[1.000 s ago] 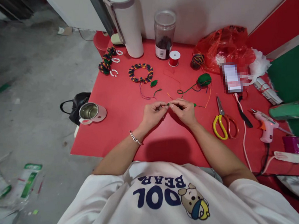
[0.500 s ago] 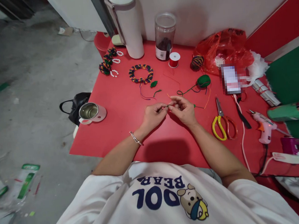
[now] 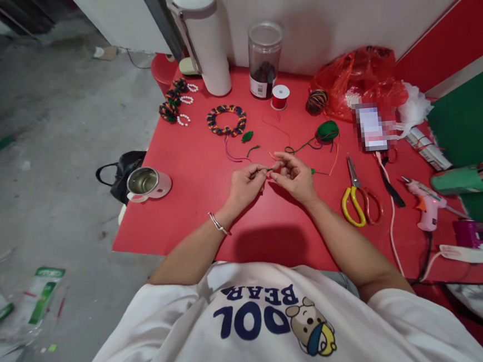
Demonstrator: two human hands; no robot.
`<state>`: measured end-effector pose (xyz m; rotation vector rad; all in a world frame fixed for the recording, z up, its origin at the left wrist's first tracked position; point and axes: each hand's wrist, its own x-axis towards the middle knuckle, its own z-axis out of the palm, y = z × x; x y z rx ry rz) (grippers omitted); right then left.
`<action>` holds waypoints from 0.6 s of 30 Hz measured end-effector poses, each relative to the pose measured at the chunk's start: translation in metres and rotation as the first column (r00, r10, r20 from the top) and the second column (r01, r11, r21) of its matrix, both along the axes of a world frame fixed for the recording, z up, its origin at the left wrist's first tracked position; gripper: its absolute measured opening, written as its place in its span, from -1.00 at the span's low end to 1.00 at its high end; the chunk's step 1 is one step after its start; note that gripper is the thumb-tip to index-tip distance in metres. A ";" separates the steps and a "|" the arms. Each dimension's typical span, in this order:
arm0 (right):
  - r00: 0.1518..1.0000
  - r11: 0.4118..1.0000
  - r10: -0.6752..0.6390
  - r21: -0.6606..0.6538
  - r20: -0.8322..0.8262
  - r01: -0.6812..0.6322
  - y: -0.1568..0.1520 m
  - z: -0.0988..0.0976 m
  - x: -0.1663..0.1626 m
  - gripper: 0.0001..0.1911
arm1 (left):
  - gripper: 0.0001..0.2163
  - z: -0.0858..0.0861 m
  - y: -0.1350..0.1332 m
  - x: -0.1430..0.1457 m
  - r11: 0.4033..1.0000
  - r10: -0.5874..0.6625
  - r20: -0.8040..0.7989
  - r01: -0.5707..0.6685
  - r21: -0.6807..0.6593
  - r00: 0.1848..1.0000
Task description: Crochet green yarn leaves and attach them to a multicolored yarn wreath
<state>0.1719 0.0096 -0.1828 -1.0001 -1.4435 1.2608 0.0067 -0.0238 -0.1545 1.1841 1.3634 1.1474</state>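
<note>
Over the middle of the red table (image 3: 190, 168), my left hand (image 3: 245, 183) and my right hand (image 3: 293, 177) meet fingertip to fingertip. Both pinch a thin green cord (image 3: 268, 170) stretched between them. The cord trails right past my right hand toward a green ball of yarn (image 3: 328, 131). A silver bracelet sits on my left wrist. A braided multicoloured ring (image 3: 226, 119) lies beyond my hands, with loose thread bits beside it.
Yellow-handled scissors (image 3: 356, 198) and a pink glue gun (image 3: 426, 206) lie to the right. A metal cup (image 3: 144, 183) stands at the left edge. A white flask (image 3: 204, 39), a jar (image 3: 264, 59), a red spool (image 3: 280, 96) and a red bag (image 3: 359, 79) line the back.
My right hand's fingers have lifted and shifted a little on the cord; my left hand keeps its pinch. The camera view has drifted slightly.
</note>
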 end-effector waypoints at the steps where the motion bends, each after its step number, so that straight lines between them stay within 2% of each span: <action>1: 1.000 1.000 0.009 -0.002 0.001 -0.009 0.000 0.000 0.000 -0.43 | -0.86 0.000 0.000 0.000 1.000 -0.003 0.001 0.003 -0.001 1.000; 18: 1.000 1.000 0.001 -0.021 0.004 -0.001 0.001 -0.003 -0.001 -0.39 | -0.86 -0.002 -0.001 -0.001 0.999 -0.028 -0.062 0.030 0.037 0.998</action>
